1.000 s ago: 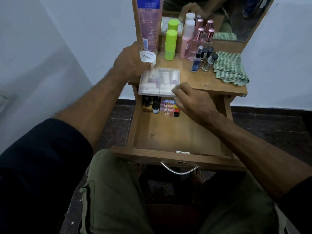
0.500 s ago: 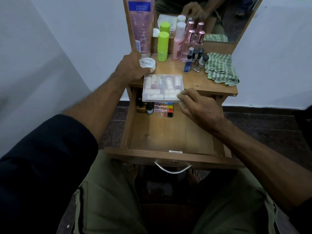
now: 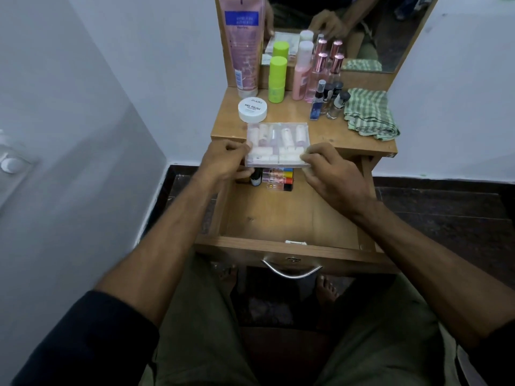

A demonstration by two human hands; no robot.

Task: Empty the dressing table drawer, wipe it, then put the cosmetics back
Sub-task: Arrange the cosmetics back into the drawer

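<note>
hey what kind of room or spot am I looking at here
Probably a bedroom or dressing corner at home. A small wooden dressing table with a mirror stands against a white wall, its top lined with cosmetics such as a nail polish jar, over an open drawer.

Tube (image 3: 242, 43) top cropped; pouch (image 3: 278, 143) labels unreadable

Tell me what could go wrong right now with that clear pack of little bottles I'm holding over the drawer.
The clear pack rests half on the tabletop edge, half over the open drawer, pinched only at its near corners by the left hand and right hand. If the grip slips, it may tip onto the small bottles at the drawer's back. Pushing it forward might nudge the nail polish tub.
</note>
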